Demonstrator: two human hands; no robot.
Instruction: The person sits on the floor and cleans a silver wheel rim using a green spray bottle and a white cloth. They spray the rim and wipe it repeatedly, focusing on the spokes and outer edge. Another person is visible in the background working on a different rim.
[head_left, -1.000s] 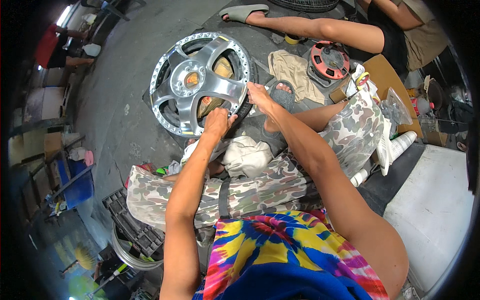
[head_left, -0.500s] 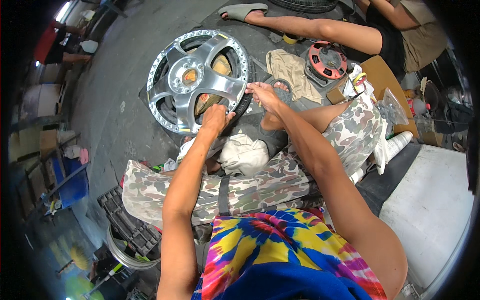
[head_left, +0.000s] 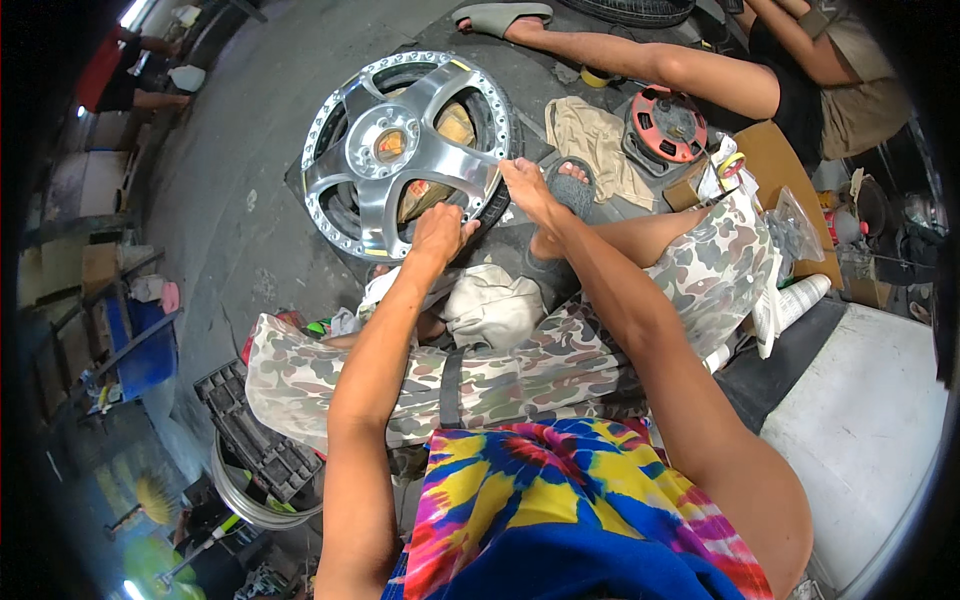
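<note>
A polished silver wheel rim (head_left: 375, 225) with wide spokes and a ring of small bolts around its edge lies face up in front of me, over a dark tyre. My left hand (head_left: 440, 238) is closed at the near edge, its fingers curled over the metal between two spokes. At the right edge of the rim is my right hand (head_left: 528, 190), thumb and fingers pressed together against the bolt ring. Whatever small thing may be in this pinch is hidden. Yellowish packaging (head_left: 455, 125) shows through the gaps between spokes.
A white cloth (head_left: 492, 308) sits between my camouflage-covered legs. To the right are a beige cloth (head_left: 598, 150), a red-and-black cable reel (head_left: 665, 125) and a cardboard box (head_left: 775, 165). A co-worker's leg (head_left: 650, 65) stretches across the far side. A black plastic tray (head_left: 255, 430) lies left.
The view has shifted slightly, moving the rim a little up and right in the picture. My right hand's fingers have moved in closer against the rim; my left hand keeps its place.
</note>
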